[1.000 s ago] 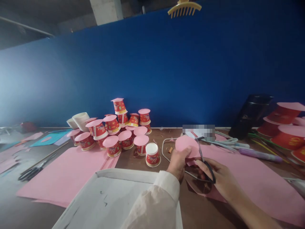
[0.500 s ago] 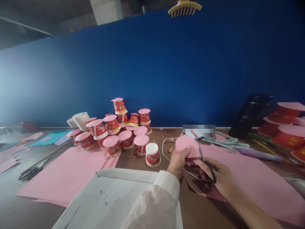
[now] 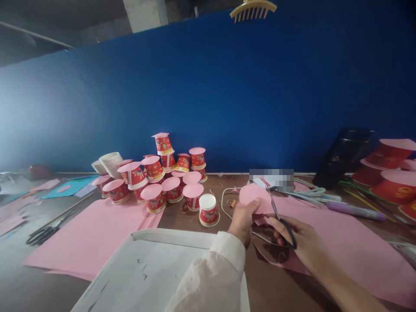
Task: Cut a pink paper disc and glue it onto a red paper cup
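Note:
My left hand pinches a rounded piece of pink paper between thumb and fingers. In my right hand is a pair of black-handled scissors, its blades pointing up along the paper's right edge. Below the disc hangs a strip of pink offcut, partly hidden by my fingers. To the left of my hands stands an upside-down red paper cup with a bare white base. Beyond it are several stacked red cups with pink paper discs on top.
A white box lid lies before me. Pink paper sheets spread at right and more pink sheets at left, beside other scissors. A dark bottle, cables and more red cups stand along the back right. A blue partition rises behind.
Hardly anything differs. My right hand and the scissors' handles have shifted very slightly to the right; the paper disc stays in my left hand.

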`<action>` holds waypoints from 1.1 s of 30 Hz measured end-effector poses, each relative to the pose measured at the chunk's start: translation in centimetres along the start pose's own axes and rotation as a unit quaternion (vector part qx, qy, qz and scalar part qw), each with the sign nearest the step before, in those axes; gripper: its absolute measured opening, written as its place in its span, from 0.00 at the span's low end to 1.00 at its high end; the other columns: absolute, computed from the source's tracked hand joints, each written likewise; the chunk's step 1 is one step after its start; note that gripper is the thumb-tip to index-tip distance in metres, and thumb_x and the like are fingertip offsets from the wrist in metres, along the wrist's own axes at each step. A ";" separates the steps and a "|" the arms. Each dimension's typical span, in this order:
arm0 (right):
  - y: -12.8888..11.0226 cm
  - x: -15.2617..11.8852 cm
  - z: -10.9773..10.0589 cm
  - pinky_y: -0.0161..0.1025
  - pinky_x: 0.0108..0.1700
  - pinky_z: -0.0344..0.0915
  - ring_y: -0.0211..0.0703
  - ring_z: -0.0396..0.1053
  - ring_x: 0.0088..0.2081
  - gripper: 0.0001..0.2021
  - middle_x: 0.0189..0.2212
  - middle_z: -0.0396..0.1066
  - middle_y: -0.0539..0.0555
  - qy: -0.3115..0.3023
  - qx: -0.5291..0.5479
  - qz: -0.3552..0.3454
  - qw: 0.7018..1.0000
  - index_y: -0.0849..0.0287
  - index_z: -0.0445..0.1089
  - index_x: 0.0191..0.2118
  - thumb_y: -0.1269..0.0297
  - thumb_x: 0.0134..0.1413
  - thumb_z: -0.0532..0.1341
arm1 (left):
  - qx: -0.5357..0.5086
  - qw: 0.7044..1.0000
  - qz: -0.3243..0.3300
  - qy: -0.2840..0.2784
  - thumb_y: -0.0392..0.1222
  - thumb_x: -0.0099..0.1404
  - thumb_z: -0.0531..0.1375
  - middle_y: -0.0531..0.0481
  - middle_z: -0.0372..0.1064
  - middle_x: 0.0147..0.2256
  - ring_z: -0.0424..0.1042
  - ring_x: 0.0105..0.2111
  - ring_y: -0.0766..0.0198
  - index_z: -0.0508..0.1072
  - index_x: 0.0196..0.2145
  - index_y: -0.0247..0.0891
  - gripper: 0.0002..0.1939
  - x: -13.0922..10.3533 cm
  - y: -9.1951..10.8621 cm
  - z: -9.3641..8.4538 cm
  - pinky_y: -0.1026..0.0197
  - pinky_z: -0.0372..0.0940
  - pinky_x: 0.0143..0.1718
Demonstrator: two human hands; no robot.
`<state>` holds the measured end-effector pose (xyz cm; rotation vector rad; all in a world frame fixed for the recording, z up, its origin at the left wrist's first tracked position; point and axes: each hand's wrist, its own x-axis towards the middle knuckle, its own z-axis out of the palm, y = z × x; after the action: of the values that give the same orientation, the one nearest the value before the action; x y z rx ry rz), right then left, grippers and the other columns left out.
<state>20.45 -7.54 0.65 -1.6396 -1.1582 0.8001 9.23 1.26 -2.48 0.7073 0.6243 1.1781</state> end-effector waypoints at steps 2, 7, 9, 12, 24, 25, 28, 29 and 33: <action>0.0 0.0 0.0 0.38 0.28 0.64 0.44 0.67 0.23 0.22 0.18 0.70 0.50 -0.003 -0.001 0.004 1.000 0.54 0.76 0.22 0.39 0.49 0.66 | -0.001 1.000 0.004 0.005 0.49 0.52 0.74 0.37 0.78 0.44 0.78 0.37 0.54 0.78 0.49 0.30 0.30 0.0 -0.1 -0.1 0.59 0.74 0.33; 0.2 0.0 0.0 0.38 0.28 0.63 0.42 0.66 0.23 0.22 0.18 0.69 0.49 -0.009 0.013 0.015 1.000 0.55 0.75 0.22 0.39 0.48 0.67 | -0.007 1.000 -0.001 0.021 0.48 0.51 0.75 0.39 0.78 0.42 0.77 0.35 0.58 0.78 0.49 0.32 0.30 0.1 -0.1 -0.1 0.63 0.71 0.29; 0.2 0.0 0.0 0.38 0.29 0.64 0.42 0.65 0.23 0.23 0.17 0.68 0.49 -0.006 0.017 0.015 1.000 0.55 0.75 0.21 0.39 0.48 0.67 | -0.011 1.000 -0.002 0.022 0.47 0.50 0.75 0.40 0.78 0.41 0.76 0.34 0.58 0.78 0.48 0.32 0.29 0.2 -0.1 -0.1 0.62 0.72 0.29; 0.3 0.0 0.0 0.38 0.28 0.63 0.42 0.65 0.23 0.23 0.17 0.68 0.49 -0.010 0.022 0.022 0.999 0.55 0.75 0.22 0.39 0.48 0.67 | -0.012 1.000 -0.005 0.028 0.47 0.49 0.76 0.41 0.78 0.39 0.76 0.31 0.60 0.78 0.46 0.31 0.29 0.3 -0.1 0.0 0.63 0.70 0.27; 0.3 0.3 -0.3 0.37 0.29 0.67 0.44 0.70 0.24 0.23 0.20 0.72 0.50 -0.029 -0.004 0.016 0.999 0.55 0.77 0.25 0.37 0.47 0.67 | -0.011 0.999 0.004 0.037 0.45 0.50 0.74 0.41 0.77 0.40 0.75 0.33 0.61 0.78 0.47 0.32 0.27 0.4 -0.1 -0.1 0.66 0.68 0.24; 0.3 0.3 -0.3 0.37 0.30 0.67 0.44 0.70 0.25 0.23 0.20 0.73 0.50 -0.032 -0.003 0.015 0.999 0.55 0.77 0.25 0.38 0.47 0.67 | -0.009 0.999 0.002 0.036 0.45 0.50 0.74 0.41 0.78 0.40 0.75 0.33 0.60 0.78 0.47 0.32 0.27 0.4 -0.1 -0.2 0.66 0.68 0.25; 0.4 0.2 -0.1 0.37 0.30 0.67 0.44 0.70 0.25 0.23 0.20 0.72 0.50 -0.037 0.015 0.010 0.999 0.55 0.77 0.27 0.38 0.50 0.66 | -0.007 1.000 -0.002 0.027 0.46 0.51 0.74 0.42 0.78 0.38 0.75 0.32 0.61 0.78 0.47 0.32 0.28 0.5 -0.2 -0.3 0.65 0.68 0.25; 0.4 0.2 0.0 0.37 0.29 0.67 0.44 0.70 0.25 0.23 0.20 0.72 0.50 -0.039 0.021 0.012 0.999 0.55 0.77 0.27 0.38 0.50 0.65 | -0.007 1.000 -0.004 0.024 0.47 0.51 0.74 0.43 0.77 0.38 0.75 0.31 0.61 0.78 0.47 0.32 0.28 0.5 -0.2 -0.3 0.65 0.68 0.25; 0.0 -0.2 0.2 0.38 0.28 0.67 0.45 0.70 0.24 0.23 0.20 0.73 0.50 -0.033 0.014 0.015 0.999 0.55 0.76 0.27 0.38 0.51 0.64 | -0.007 1.000 -0.009 0.023 0.48 0.51 0.74 0.43 0.77 0.36 0.74 0.28 0.63 0.78 0.47 0.31 0.28 0.5 -0.1 -0.2 0.66 0.66 0.23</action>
<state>20.19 -7.63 0.56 -1.6220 -1.1656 0.8904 9.24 1.73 -2.69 0.6625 0.6593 1.1838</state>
